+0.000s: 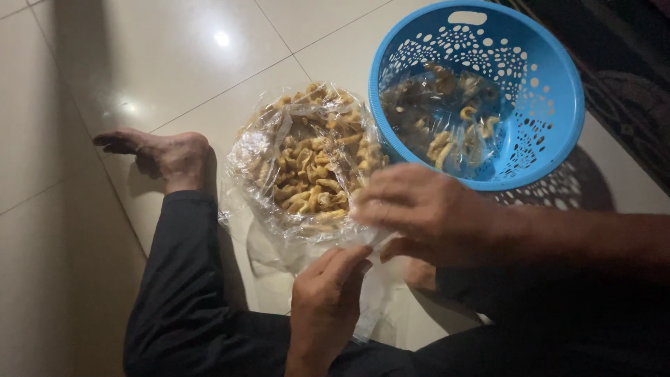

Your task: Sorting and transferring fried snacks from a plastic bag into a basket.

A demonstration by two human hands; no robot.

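Observation:
A large clear plastic bag (307,164) full of yellow fried snack pieces lies open on the tiled floor between my legs. My left hand (324,300) pinches a small clear plastic bag (373,293) at the big bag's near edge. My right hand (419,209) is blurred, its fingers closed on the same small bag from above, just right of the snacks. Whether it also holds snack pieces I cannot tell.
A blue perforated plastic basket (551,91) stands at the upper right and holds clear bags of the same snacks (447,132). My bare foot (160,150) and dark trouser leg (174,279) lie to the left. A dark patterned rug (628,70) runs along the right edge.

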